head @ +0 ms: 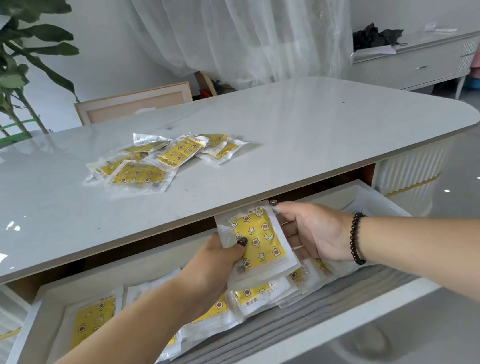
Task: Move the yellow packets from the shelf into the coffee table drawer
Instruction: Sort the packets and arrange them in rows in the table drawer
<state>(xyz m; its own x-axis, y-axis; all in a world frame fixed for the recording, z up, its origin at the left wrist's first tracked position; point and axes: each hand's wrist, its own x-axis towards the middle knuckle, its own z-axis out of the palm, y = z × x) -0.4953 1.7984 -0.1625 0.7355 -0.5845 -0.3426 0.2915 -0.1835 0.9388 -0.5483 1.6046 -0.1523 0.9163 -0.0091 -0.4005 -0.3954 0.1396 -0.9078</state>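
Packet (258,241) held over open drawer (44,329), fingers of left hand (213,270) and right hand (310,232) grasping its opposite edges. More packets (94,319) lying flat inside drawer. Loose pile (164,160) on worktop (302,133), well apart from hands.

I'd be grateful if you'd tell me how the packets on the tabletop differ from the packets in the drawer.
The tabletop packets lie in a loose heap, untouched; the drawer packets lie flatter in a row. The tabletop packets sit in the open; the drawer packets sit below the left hand and right hand, which hold one more. Both show the same yellow print.
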